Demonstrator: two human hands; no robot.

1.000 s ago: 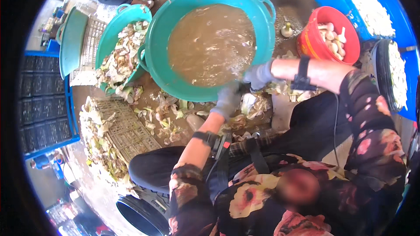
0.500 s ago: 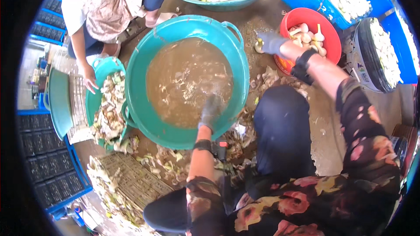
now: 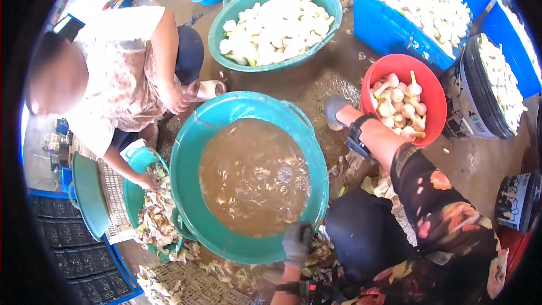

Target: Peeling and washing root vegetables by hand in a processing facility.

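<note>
right hand (image 3: 337, 111) off red bowl (image 3: 404, 99), onto floor

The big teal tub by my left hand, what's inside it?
The teal tub holds murky brown water with pale scraps floating at the surface. The water is opaque, so anything sunk below cannot be seen. The left hand grips the near rim.

grey gloves (image 3: 296, 244), floral sleeves, blk wristbands
</note>
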